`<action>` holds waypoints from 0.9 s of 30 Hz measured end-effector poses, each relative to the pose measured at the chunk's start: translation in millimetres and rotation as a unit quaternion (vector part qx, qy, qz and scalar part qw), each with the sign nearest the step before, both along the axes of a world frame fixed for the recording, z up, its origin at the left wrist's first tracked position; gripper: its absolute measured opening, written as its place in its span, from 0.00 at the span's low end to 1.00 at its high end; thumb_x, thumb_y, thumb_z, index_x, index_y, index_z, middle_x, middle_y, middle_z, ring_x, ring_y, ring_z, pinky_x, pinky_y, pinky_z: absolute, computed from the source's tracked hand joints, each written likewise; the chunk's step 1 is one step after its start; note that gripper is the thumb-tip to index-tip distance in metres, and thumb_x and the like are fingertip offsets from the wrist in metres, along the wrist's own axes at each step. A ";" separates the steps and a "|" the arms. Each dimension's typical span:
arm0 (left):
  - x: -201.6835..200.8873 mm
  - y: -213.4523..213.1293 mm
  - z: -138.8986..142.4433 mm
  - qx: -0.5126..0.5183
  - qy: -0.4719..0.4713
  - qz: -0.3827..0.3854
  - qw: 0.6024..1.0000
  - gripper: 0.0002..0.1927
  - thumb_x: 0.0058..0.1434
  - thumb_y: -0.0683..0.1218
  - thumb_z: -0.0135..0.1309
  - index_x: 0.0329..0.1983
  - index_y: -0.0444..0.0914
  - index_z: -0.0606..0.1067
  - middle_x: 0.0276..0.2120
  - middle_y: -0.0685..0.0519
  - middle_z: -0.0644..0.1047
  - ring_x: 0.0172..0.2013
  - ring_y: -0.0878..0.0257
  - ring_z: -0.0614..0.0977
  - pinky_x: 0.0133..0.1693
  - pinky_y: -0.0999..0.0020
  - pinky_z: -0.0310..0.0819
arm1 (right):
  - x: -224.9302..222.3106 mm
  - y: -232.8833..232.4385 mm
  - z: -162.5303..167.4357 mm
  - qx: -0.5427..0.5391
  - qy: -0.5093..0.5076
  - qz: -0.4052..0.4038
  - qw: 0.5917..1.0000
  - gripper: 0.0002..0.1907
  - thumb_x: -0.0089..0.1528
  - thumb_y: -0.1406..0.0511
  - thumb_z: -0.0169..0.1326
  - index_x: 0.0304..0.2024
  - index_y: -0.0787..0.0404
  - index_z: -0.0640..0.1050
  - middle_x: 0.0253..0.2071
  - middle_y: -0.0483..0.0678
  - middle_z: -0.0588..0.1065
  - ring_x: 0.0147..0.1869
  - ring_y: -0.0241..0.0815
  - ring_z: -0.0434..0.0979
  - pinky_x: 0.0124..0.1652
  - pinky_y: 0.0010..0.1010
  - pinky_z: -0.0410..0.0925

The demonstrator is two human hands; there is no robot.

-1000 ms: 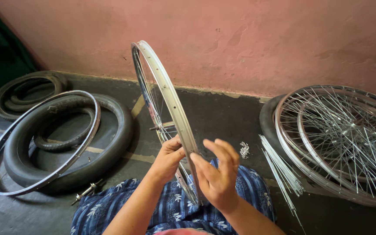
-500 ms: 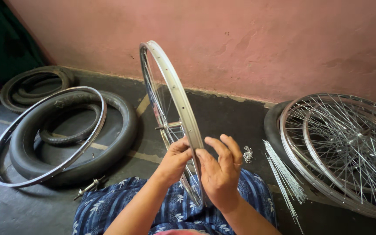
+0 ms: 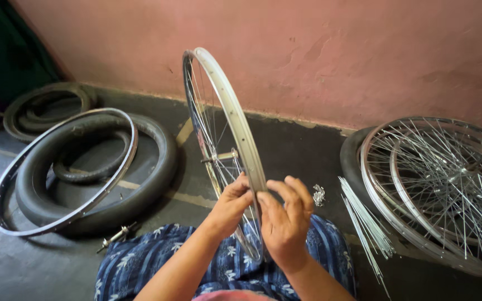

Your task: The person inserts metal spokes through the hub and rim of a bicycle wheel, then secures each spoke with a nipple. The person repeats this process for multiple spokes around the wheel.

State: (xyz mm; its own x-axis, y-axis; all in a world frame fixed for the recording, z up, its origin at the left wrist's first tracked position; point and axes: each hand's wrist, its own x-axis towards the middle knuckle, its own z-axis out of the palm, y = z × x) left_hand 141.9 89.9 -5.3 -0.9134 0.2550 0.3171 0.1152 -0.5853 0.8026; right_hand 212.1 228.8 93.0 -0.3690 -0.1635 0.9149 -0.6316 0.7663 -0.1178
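A silver bicycle wheel rim [image 3: 227,106] with thin spokes and a hub [image 3: 221,158] stands upright on my lap, edge toward me. My left hand [image 3: 231,203] pinches the rim's near lower part from the left, fingers closed on it. On the right side of the same spot, my right hand [image 3: 285,220] touches the rim with its fingertips while the other fingers stay spread. My lap is covered by blue flowered cloth [image 3: 157,262].
On the floor at left a bare silver rim [image 3: 6,184] lies on a black tyre [image 3: 157,161], with more tyres [image 3: 40,97] behind. A hub axle [image 3: 115,237] lies near my knee. At right are loose spokes [image 3: 364,223], small nipples [image 3: 319,195] and stacked spoked wheels [image 3: 447,184]. A pink wall is behind.
The view has shifted slightly. Both hands have closed in on the rim's lower part, and my right hand's fingertips now meet the rim.
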 end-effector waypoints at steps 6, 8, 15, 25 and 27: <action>1.0 -10.5 12.1 -0.009 0.071 -0.026 0.997 0.06 0.67 0.43 0.60 0.45 0.36 0.80 0.48 0.57 0.72 0.51 0.66 0.74 0.54 0.68 0.69 | 2.0 11.1 -17.1 -0.076 -0.047 0.109 0.990 0.13 0.58 0.73 0.62 0.45 0.60 0.82 0.53 0.50 0.74 0.63 0.54 0.70 0.61 0.39 0.65; -0.5 -11.6 10.1 -0.045 0.057 -0.009 0.997 0.07 0.66 0.43 0.59 0.43 0.35 0.80 0.49 0.57 0.71 0.51 0.66 0.74 0.53 0.67 0.70 | 6.9 15.8 -27.9 -0.119 -0.068 0.117 0.984 0.14 0.59 0.73 0.61 0.48 0.62 0.80 0.55 0.52 0.73 0.63 0.53 0.71 0.62 0.38 0.65; -5.3 -14.0 3.0 -0.103 0.054 -0.030 0.993 0.10 0.70 0.46 0.55 0.48 0.35 0.79 0.49 0.56 0.69 0.53 0.64 0.73 0.58 0.65 0.68 | 22.5 22.4 -80.1 -0.178 -0.175 0.188 0.950 0.21 0.65 0.71 0.52 0.61 0.67 0.69 0.60 0.57 0.71 0.65 0.52 0.72 0.64 0.40 0.63; 9.9 -17.6 28.3 -0.155 0.156 0.044 0.974 0.12 0.68 0.46 0.54 0.53 0.37 0.76 0.53 0.55 0.72 0.59 0.64 0.70 0.61 0.64 0.65 | 15.9 17.7 -116.7 -0.406 -0.352 0.342 0.771 0.20 0.69 0.73 0.47 0.64 0.67 0.64 0.51 0.54 0.76 0.44 0.37 0.79 0.45 0.29 0.75; 17.4 -12.5 24.6 -0.095 0.167 0.092 0.977 0.12 0.67 0.44 0.59 0.52 0.37 0.74 0.53 0.53 0.73 0.58 0.62 0.72 0.63 0.64 0.64 | 14.6 16.8 -115.8 -0.433 -0.370 0.324 0.756 0.20 0.68 0.74 0.49 0.63 0.67 0.66 0.48 0.55 0.77 0.41 0.36 0.79 0.42 0.28 0.75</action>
